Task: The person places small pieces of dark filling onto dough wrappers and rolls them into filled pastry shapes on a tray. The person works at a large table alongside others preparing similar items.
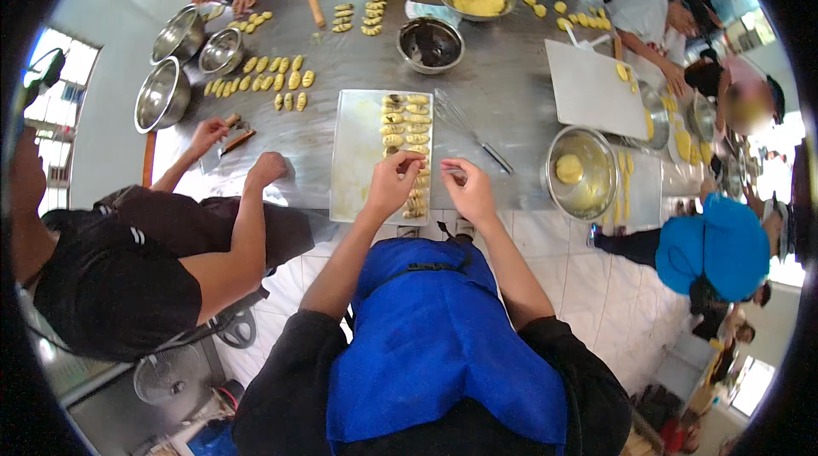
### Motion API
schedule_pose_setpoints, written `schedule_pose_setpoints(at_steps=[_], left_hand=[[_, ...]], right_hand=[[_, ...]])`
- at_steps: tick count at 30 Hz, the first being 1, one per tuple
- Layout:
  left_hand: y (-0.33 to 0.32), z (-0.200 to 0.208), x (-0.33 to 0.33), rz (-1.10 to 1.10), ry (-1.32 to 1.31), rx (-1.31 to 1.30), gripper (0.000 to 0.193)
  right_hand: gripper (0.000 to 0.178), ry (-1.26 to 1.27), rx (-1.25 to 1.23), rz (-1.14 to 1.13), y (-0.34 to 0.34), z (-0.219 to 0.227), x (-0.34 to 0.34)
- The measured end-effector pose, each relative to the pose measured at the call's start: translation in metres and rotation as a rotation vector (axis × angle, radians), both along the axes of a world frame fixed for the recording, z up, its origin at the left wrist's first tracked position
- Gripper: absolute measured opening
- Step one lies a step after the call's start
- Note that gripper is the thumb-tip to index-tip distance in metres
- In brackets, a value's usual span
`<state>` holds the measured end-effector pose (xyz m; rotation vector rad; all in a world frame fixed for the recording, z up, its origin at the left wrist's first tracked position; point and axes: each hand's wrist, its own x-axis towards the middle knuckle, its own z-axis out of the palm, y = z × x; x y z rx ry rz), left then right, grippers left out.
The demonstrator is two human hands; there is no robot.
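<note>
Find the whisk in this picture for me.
In the head view, the whisk lies right of centre on the metal table, beside the white tray's right edge, just beyond the person's right hand.

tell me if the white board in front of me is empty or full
Partly full: yellow dough pieces line the right side of the white board, while its left part holds none.

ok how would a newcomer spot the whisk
On the steel table, find the white board in front of the blue apron. Just right of that board, beyond the right hand, lies the whisk, slanting toward the lower right. Its thin wire loops set it apart from the dark-filled bowl nearby.
</note>
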<state>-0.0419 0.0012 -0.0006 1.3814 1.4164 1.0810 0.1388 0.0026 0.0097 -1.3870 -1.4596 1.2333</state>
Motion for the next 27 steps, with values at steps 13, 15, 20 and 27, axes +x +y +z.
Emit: schedule_pose_setpoints(at_steps=[13, 15, 20, 27], left_hand=[[-0.001, -0.019, -0.016, -0.166, -0.045, -0.039, 0.016], [0.0, -0.021, -0.016, -0.188, -0.037, -0.039, 0.016], [-0.002, -0.011, -0.009, -0.203, -0.03, -0.027, 0.016], [-0.005, -0.017, -0.007, -0.181, -0.08, -0.009, 0.014]], right_hand=[[0.022, -0.083, 0.022, -0.152, -0.039, -0.011, -0.011], [0.022, -0.078, 0.029, -0.169, -0.04, -0.007, -0.013], [0.021, -0.07, 0.078, -0.187, -0.045, -0.009, -0.011], [0.021, -0.06, 0.038, -0.179, -0.052, -0.015, -0.011]])
